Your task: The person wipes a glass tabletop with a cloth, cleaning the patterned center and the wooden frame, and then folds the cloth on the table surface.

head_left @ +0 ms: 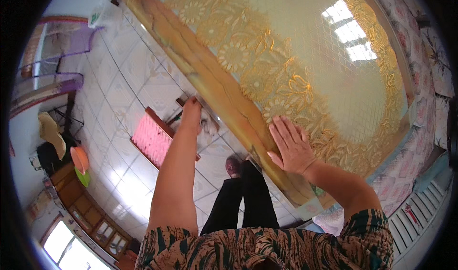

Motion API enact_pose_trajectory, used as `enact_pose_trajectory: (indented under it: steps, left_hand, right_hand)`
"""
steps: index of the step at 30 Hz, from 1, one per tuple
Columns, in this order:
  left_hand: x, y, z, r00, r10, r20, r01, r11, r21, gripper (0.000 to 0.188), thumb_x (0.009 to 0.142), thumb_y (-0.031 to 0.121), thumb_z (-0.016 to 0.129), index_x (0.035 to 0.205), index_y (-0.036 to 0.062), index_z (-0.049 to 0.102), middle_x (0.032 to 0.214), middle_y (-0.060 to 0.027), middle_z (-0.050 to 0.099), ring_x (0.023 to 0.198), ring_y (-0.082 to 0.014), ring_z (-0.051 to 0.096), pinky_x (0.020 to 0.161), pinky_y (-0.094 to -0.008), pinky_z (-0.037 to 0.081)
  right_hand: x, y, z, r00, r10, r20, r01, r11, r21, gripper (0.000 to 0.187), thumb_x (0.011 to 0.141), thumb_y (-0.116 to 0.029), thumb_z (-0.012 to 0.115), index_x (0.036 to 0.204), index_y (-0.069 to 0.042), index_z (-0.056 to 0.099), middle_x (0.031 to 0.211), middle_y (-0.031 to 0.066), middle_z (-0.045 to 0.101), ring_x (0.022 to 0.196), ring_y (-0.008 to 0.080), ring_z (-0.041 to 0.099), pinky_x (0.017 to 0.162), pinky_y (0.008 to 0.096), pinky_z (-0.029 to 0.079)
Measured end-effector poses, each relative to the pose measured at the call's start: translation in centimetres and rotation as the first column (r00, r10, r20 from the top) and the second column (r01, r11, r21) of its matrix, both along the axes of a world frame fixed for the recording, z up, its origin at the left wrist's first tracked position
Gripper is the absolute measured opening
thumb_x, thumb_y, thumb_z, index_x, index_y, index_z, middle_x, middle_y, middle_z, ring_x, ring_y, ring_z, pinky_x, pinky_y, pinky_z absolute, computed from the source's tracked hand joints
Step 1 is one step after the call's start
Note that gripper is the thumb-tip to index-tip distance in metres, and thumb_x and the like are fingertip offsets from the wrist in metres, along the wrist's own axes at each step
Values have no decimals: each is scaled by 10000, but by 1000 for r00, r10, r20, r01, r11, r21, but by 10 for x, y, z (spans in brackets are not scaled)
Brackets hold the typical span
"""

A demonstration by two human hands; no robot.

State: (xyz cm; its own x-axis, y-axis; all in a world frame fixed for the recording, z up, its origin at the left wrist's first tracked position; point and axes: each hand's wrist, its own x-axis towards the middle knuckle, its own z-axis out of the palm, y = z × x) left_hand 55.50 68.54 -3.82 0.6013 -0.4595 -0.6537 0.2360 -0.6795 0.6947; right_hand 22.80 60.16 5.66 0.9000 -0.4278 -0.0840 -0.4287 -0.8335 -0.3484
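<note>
My right hand (292, 148) lies flat on the table (260, 127), its fingers stretched over the clear covering and the gold flower-patterned cloth near the brown marbled border. Lower down, beyond the table's left edge, my left hand (192, 113) reaches toward the floor beside a low stool (152, 139) with a pink top and brown wooden frame. Its fingers are mostly hidden, so whether it grips anything cannot be made out. A greyish-white thing (208, 126), too unclear to name, sits just right of that hand.
White tiled floor (119, 108) stretches to the left. A sofa with a pink patterned cover (405, 174) runs along the table's right side, with a white slatted piece (410, 222) near it. Orange (79, 159) and green basins (82, 176) stand by a brown wooden cabinet (90, 208) at far left.
</note>
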Motion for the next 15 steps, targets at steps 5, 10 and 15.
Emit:
enact_pose_trajectory:
  steps: [5, 10, 15]
  left_hand:
    - [6, -28, 83, 757, 325, 567, -172, 936, -307, 324, 937, 154, 524, 1199, -37, 521, 1166, -193, 564, 1064, -331, 544, 949, -441, 428]
    - [4, -132, 105, 151, -298, 942, 661, 740, 128, 431, 839, 162, 628, 1243, 38, 542, 1320, -214, 483, 1215, -394, 440, 1035, -482, 347]
    - [-21, -162, 83, -81, -497, 864, 625, 650, 432, 475, 781, 269, 598, 1234, 128, 568, 1347, -120, 473, 1221, -339, 416, 1026, -495, 316]
  right_hand:
    - [-1, -4, 2, 998, -14, 54, 14, 1000, -1, 674, 891, -438, 530, 1421, -43, 396, 1503, 128, 349, 1382, 263, 333, 1057, 418, 280]
    - [-2, -7, 11, 998, -17, 55, 15, 999, 36, 651, 909, -452, 490, 1410, -43, 408, 1495, 114, 363, 1369, 253, 347, 1058, 408, 288]
    - [-3, -20, 10, 1000, 16, 24, -17, 997, 69, 626, 925, -444, 470, 1404, -45, 417, 1497, 94, 365, 1384, 222, 325, 1100, 377, 247]
